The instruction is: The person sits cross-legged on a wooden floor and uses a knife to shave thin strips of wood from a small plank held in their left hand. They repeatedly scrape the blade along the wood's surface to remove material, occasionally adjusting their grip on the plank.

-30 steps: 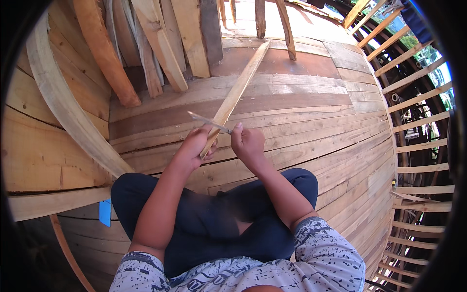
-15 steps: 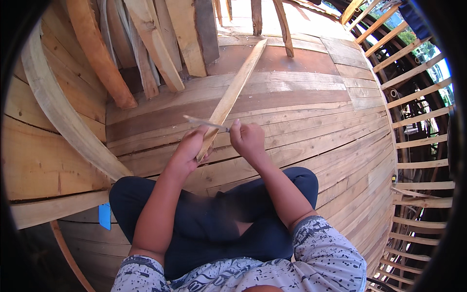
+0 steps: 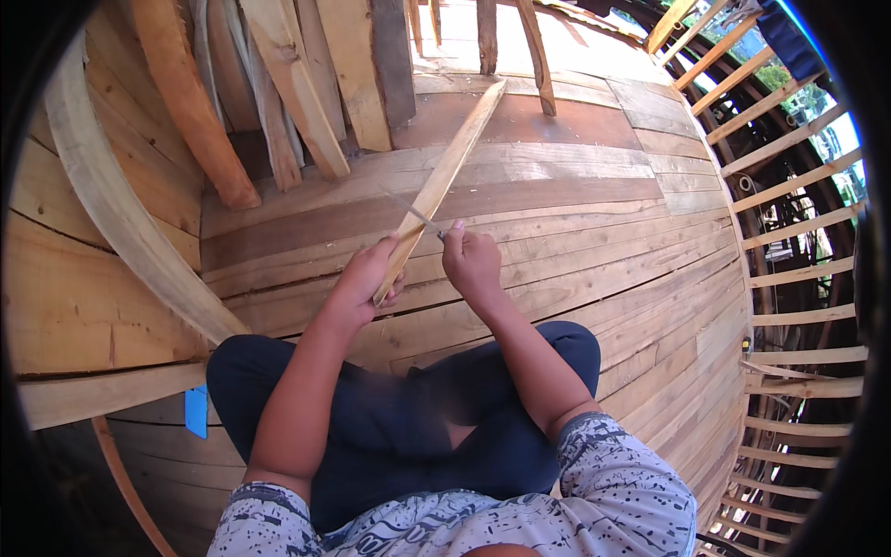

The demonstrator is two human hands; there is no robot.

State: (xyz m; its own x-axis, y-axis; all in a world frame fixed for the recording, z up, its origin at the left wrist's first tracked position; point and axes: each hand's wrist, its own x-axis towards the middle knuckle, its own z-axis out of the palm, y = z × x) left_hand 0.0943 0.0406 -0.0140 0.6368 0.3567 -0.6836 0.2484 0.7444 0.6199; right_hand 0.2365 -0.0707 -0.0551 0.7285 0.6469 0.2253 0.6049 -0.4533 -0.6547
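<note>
A long pale wooden strip (image 3: 450,172) slants away from me, its far end pointed and lying at the planks ahead. My left hand (image 3: 364,278) is closed around the strip close to its near end. Closed in a fist, my right hand (image 3: 473,263) grips a thin-bladed knife (image 3: 427,222), whose handle is mostly hidden by the fingers. The blade crosses the strip just beyond my left hand, with its tip out past the strip's left side. Both forearms reach over my crossed legs.
I sit on a plank floor (image 3: 594,232) with gaps between some boards. Curved timbers (image 3: 121,213) and upright boards (image 3: 362,74) stand at the left. Two posts (image 3: 538,60) rise ahead. Wooden slats (image 3: 798,278) line the right edge. A blue piece (image 3: 196,411) is by my left knee.
The knife has swung so its tip points farther away from me, and the blade sits slightly farther up the strip. My left hand keeps its hold.
</note>
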